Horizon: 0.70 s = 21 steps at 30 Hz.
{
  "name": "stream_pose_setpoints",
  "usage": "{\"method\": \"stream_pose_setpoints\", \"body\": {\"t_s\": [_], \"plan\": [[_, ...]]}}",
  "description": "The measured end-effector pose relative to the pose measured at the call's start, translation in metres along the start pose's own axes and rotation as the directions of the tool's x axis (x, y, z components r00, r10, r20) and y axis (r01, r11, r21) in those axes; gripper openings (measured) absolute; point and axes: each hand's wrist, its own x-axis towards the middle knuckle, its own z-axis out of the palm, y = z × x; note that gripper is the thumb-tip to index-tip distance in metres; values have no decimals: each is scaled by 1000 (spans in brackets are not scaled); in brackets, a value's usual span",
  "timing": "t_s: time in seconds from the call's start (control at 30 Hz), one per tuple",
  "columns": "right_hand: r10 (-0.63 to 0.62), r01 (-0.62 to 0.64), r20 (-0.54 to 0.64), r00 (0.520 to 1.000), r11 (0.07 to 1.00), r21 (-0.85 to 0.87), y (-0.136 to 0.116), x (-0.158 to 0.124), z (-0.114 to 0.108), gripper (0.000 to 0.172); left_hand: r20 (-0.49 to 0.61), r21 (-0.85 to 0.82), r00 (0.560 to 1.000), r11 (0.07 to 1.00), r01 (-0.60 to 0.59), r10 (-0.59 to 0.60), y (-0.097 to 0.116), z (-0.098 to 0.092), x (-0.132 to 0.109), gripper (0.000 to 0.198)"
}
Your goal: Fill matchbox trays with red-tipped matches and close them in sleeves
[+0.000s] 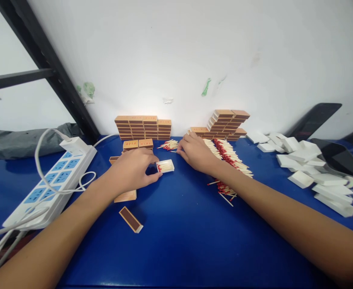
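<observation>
My left hand [134,168] is curled over the blue table [179,241], its fingertips pinching the left end of a small white matchbox tray [166,165] filled with red-tipped matches. My right hand [196,153] lies knuckles up just right of the tray, fingers bent down onto a small bunch of loose matches [168,145]. A long heap of red-tipped matches [229,158] runs behind and under my right wrist. Orange matchbox sleeves [125,196] lie near my left wrist, one on its edge [130,219].
Two stacks of orange matchboxes [143,127] [224,123] stand against the white wall. White empty trays [309,168] are piled at the right. A white and blue power strip [54,180] with cables lies at the left, under a black metal frame [46,60].
</observation>
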Motion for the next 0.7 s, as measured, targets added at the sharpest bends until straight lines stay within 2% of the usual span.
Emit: {"method": "stream_pose_setpoints", "body": {"t_s": [0.23, 0.53, 0.7], "plan": [[18, -17, 9, 1000, 997, -79, 0, -1, -3, 23, 5, -5, 1000, 1000, 0, 0, 1, -1, -1, 26], [21, -19, 53, 998, 999, -46, 1, 0, -6, 22, 9, -5, 1000, 1000, 5, -4, 0, -1, 0, 28], [-39, 40, 84, 996, 999, -14, -5, 0, -20, 25, 12, 11, 1000, 1000, 23, -23, 0, -1, 0, 27]]}}
